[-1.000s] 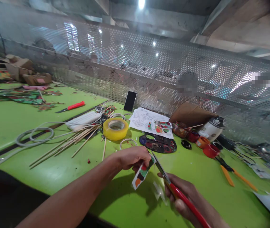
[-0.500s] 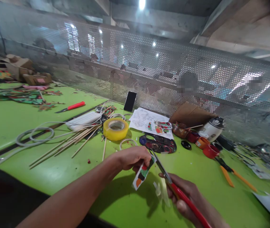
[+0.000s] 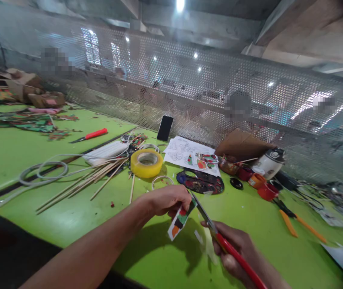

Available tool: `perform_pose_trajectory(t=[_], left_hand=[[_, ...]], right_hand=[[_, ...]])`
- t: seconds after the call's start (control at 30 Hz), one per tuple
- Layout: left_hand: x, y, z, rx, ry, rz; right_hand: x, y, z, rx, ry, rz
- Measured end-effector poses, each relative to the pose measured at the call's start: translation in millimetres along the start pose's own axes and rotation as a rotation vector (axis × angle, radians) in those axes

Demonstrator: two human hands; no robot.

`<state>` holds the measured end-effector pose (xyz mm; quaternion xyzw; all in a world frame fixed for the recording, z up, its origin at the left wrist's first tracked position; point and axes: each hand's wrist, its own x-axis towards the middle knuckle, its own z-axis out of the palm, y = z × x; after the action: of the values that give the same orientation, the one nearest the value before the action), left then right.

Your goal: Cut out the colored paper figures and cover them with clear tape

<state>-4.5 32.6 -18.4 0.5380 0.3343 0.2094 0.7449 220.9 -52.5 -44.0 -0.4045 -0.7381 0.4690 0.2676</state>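
Observation:
Pinched in my left hand (image 3: 171, 199) is a strip of painted paper (image 3: 181, 220), coloured red, green, black and orange with a white margin. My right hand (image 3: 234, 245) grips red-handled scissors (image 3: 209, 222), whose blades point up and left. Their tips lie close to the upper edge of the paper strip, beside my left fingertips; whether they touch it I cannot tell. A few pale paper offcuts (image 3: 198, 237) show below the blades, against the green table (image 3: 156, 253).
A yellow tape roll (image 3: 146, 163), bamboo sticks (image 3: 84, 182) and a white power strip (image 3: 107, 153) lie left. Beyond my hands are a paint palette (image 3: 200, 181), drawing sheets (image 3: 179, 152) and a phone (image 3: 165, 128). Paint pots (image 3: 268, 192) and orange-handled pliers (image 3: 288, 223) stand right.
The scissor blades look closer together than before. A pale offcut below them has shifted downward slightly, and a small scrap now shows at the palette's front edge. Both hands stay nearly in place.

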Motion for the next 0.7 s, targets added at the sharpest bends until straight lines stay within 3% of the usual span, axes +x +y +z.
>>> perform_pose_trajectory(t=[0.17,0.3,0.57,0.7], left_hand=[[-1.1,1.0,0.1,0.01,-0.017,0.008],[-1.6,0.6,0.4,0.012,-0.013,0.015],[2.4,-4.2,-2.5,-0.033,-0.007,0.071],[3.9,-5.1,-3.4,-0.052,-0.01,0.069]], right_hand=[[-1.9,-12.4,-2.0,0.048,-0.077,-0.031],[-1.2,-24.7,1.3,0.076,-0.044,0.003],[2.9,-1.6,4.7,0.094,0.031,-0.005],[2.9,-3.7,5.1,0.027,0.064,-0.013]])
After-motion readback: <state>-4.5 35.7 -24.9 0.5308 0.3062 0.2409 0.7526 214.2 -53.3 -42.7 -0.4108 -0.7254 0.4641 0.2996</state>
